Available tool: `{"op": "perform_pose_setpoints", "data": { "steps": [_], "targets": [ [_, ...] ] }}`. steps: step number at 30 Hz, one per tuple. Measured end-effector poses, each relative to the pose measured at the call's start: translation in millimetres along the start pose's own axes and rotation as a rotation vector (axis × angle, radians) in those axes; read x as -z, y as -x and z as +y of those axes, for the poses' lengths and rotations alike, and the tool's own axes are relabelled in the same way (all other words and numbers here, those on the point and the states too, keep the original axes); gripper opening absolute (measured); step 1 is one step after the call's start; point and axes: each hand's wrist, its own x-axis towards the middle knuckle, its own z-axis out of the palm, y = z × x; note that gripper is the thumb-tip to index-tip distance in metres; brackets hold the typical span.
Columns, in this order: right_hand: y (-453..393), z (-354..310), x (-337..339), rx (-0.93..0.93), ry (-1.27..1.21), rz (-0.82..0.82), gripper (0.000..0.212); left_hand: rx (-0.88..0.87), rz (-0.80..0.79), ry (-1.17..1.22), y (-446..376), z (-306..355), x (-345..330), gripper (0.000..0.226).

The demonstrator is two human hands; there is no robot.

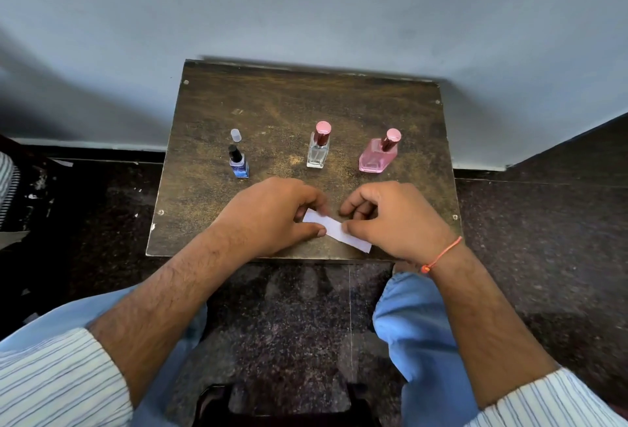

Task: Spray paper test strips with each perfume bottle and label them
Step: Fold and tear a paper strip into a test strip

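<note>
Both hands rest knuckles-up on a worn wooden table (272, 103); left hand (272, 216) and right hand (390, 219) pinch one white paper strip (336, 231) between thumbs and curled fingers.

three bottles (316, 149) stand mid-table (272, 100); bare room behind and between them.
</note>
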Motion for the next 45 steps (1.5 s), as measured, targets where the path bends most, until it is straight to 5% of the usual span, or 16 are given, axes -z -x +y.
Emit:
{"op": "perform_pose_setpoints", "data": {
  "steps": [8, 16, 30, 35, 45],
  "targets": [
    [5, 7, 16, 0.01, 0.145, -0.084, 0.038, 0.071, -0.07, 0.027, -4, -4, 3, 0.025],
    [-3, 2, 9, 0.074, 0.199, -0.065, 0.021, -0.035, -0.035, 0.1, 1, -13, 0, 0.024],
    [-7, 0, 10, 0.148, -0.253, -0.063, 0.008, -0.18, -0.062, 0.339, 8, -20, 12, 0.024],
    [-5, -2, 10, 0.114, -0.419, -0.059, 0.027, -0.142, -0.214, 0.598, 8, -29, 20, 0.002],
    [-1, -9, 7, 0.09, -0.555, -0.21, 0.014, -0.048, -0.381, 0.761, 11, -27, 28, 0.027]
  ]
}}
